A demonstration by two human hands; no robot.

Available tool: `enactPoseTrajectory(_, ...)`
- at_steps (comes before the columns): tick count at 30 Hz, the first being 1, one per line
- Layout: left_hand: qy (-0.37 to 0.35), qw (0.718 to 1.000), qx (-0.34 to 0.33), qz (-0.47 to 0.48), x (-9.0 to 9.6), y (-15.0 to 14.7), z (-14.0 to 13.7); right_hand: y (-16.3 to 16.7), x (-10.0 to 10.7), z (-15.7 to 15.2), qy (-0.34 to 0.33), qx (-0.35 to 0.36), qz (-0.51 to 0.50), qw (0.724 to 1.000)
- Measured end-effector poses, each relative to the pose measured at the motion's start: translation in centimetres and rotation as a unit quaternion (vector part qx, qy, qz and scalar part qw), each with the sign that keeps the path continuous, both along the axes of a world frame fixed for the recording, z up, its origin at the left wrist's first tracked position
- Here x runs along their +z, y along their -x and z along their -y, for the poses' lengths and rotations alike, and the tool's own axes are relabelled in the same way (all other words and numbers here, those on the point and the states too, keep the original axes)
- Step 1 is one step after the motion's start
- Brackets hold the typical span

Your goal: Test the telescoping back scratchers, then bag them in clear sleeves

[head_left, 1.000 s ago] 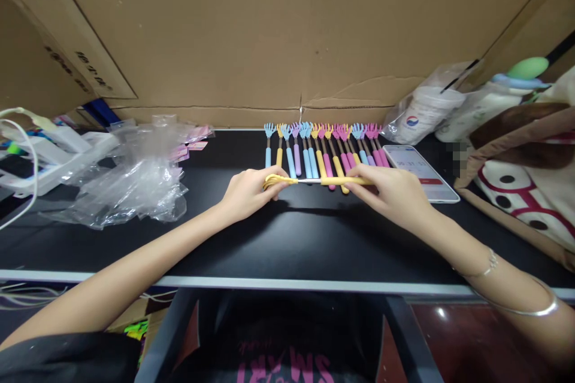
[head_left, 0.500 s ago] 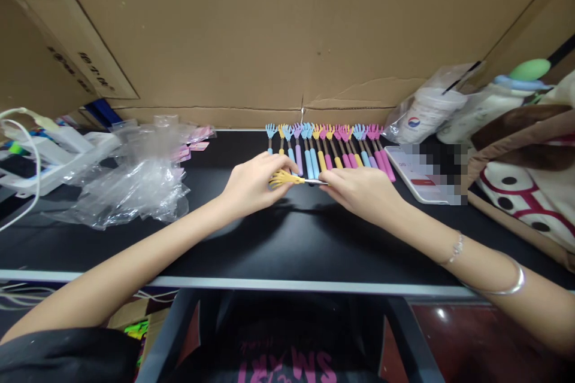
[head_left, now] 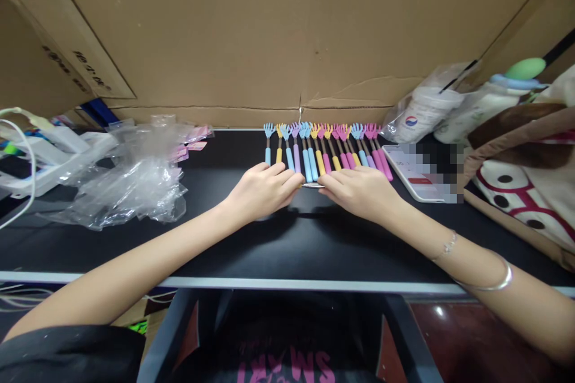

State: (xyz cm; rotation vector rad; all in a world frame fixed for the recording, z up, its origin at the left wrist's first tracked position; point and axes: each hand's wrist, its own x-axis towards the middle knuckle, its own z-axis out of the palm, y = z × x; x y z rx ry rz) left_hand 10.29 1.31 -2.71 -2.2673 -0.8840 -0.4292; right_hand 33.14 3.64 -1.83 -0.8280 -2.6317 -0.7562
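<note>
My left hand (head_left: 263, 190) and my right hand (head_left: 357, 190) meet at the middle of the black table (head_left: 287, 239). Between their fingertips only a short silver piece of a yellow telescopic back scratcher (head_left: 313, 185) shows; its yellow claw head and handle are hidden inside my two hands. Just beyond my fingers lies a row of several small back scratchers (head_left: 326, 146) with hand-shaped heads and blue, yellow, purple and pink handles, lined up side by side.
Crumpled clear plastic bags (head_left: 135, 176) lie to the left, with white items and cables (head_left: 40, 149) beyond them. A phone (head_left: 413, 176) rests right of the row. Bagged cups (head_left: 424, 111) and a brown-and-white bag (head_left: 525, 173) fill the right. Cardboard walls (head_left: 287, 36) stand behind.
My hands have come together, pushing the yellow scratcher shorter. Its extended shaft, yellow head and handle were visible a second ago; now only a sliver of metal shows.
</note>
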Motion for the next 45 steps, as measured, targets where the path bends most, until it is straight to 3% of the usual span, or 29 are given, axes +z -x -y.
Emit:
enactPoseTrajectory(15, 0.007, 1.0, -0.014, -0.001, 1.8, 0.8, 0.6, -1.6, 1.7, 0.5, 0.001, -0.022, 0.014, 1.0)
enactPoseTrajectory(26, -0.02, 0.998, 0.042, -0.04, 1.9, 6.2, 0.1, -9.4, 1.6, -1.8, 0.0, -0.073, 0.009, 0.997)
enactPoseTrajectory(30, -0.055, 0.993, 0.07, -0.072, 2.1, 8.2, -0.1, -11.8, 1.7, -2.2, -0.045, -0.073, 0.022, 0.996)
enactPoseTrajectory(33, -0.055, 0.994, 0.065, -0.073, 2.2, 9.5, -0.2, -12.6, 1.7, -2.4, -0.082, -0.075, 0.034, 0.993)
enactPoseTrajectory(39, -0.045, 0.997, 0.045, -0.043, 2.4, 10.4, -0.3, -12.6, 1.9, -2.3, -0.032, -0.117, 0.04, 0.992)
enactPoseTrajectory(45, -0.058, 0.995, 0.055, -0.067, 2.7, 10.7, -0.5, -14.4, 1.7, -2.6, -0.077, -0.092, 0.047, 0.992)
